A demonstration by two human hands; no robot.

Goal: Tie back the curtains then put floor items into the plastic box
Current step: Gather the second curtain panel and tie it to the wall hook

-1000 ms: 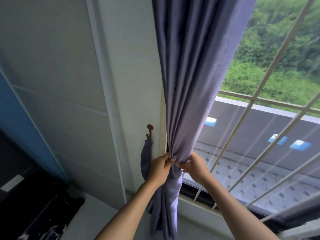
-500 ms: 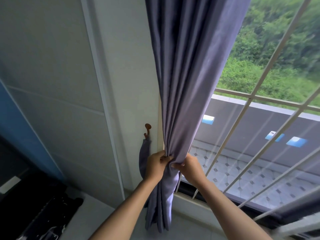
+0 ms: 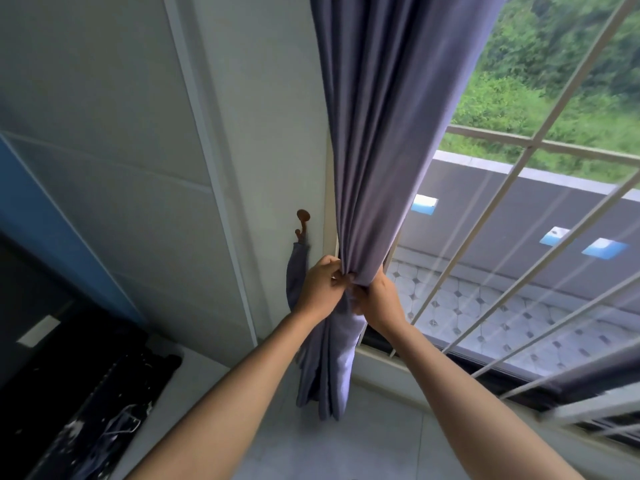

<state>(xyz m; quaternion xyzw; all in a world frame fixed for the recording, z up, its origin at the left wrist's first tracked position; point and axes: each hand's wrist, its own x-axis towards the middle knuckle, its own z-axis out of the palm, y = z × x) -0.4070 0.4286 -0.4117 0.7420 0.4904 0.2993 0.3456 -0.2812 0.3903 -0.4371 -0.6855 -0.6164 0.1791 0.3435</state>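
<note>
Both hands clamped on the bunched curtain (image 3: 374, 140): my left hand (image 3: 320, 287) curls round the gather, my right hand (image 3: 379, 299) pinches it just beside. Tieback strap (image 3: 296, 275) hangs off the hook (image 3: 303, 220), just left of my grip. Risk: folds could slip loose if I let go with one hand to reach the strap. My right fingertips are hidden in the cloth. Plastic box and floor items not in view; dark clutter low left unclear.

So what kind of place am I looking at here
Probably a room in a home, at a window: a purple curtain gathered by both hands, a wall hook holding its tieback, and white window bars facing greenery.
</note>
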